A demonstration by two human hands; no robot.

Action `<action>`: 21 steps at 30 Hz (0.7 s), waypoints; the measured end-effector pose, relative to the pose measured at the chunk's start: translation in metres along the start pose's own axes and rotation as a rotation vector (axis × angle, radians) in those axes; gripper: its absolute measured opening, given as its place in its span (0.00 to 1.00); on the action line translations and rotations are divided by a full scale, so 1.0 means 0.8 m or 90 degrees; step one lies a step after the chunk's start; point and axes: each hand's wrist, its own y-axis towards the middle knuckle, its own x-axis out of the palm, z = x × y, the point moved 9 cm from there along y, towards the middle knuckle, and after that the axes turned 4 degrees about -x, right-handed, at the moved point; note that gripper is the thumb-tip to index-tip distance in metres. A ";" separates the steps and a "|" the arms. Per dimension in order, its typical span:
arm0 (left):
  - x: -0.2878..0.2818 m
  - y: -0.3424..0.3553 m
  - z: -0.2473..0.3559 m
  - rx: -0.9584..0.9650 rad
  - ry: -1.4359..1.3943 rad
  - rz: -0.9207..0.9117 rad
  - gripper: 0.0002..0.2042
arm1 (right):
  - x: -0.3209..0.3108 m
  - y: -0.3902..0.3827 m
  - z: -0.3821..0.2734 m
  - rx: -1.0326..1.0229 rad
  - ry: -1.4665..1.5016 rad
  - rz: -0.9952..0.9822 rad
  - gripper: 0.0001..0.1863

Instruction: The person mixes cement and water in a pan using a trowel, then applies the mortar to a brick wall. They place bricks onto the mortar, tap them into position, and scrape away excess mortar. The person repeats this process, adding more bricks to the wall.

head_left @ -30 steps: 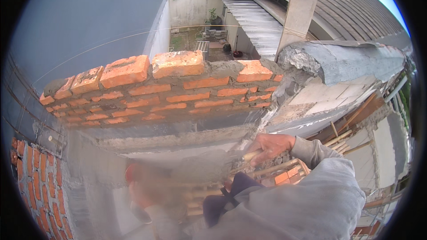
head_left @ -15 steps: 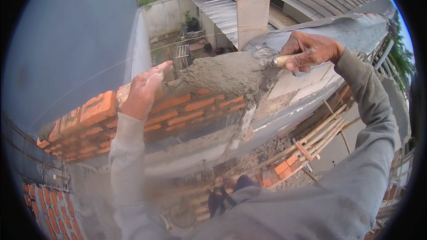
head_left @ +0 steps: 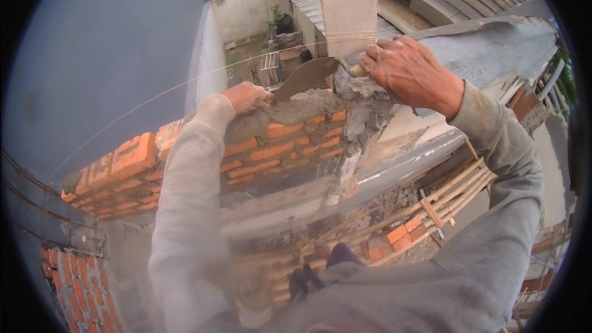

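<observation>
My right hand [head_left: 404, 74] is closed round the pale wooden handle of a trowel [head_left: 308, 78]. The trowel's blade is tilted on edge over the wall top, its tip pointing left. Wet grey mortar [head_left: 302, 106] lies along the top of the red brick wall [head_left: 259, 153], under the blade. My left hand [head_left: 248, 97] is at the mortar's left end, close to the blade tip. Its fingers are curled, and whatever is between them is hidden. A row of bricks [head_left: 134, 153] sits on the wall to the left of my left hand.
A thin string line [head_left: 185, 80] stretches above the wall to a concrete column [head_left: 346, 12]. Rough mortar [head_left: 364, 102] covers the wall's right end. Below are bamboo poles [head_left: 456, 191] with loose bricks [head_left: 404, 234]. A grey wall [head_left: 111, 43] rises at left; a yard lies beyond.
The trowel has turned on edge and its blade now shows, where a heap of mortar was before. The mortar lies lower on the wall. My left hand has moved right and its fingers have curled.
</observation>
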 end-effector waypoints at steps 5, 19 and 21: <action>-0.002 0.000 0.016 -0.005 -0.105 -0.021 0.30 | -0.030 -0.079 -0.022 0.192 0.095 0.076 0.06; 0.062 -0.307 -0.019 0.395 -0.321 0.780 0.23 | 0.189 -0.092 -0.394 0.600 0.876 0.244 0.10; 0.122 -0.346 -0.065 0.378 -0.243 0.871 0.22 | 0.193 -0.075 -0.437 0.542 0.872 0.191 0.10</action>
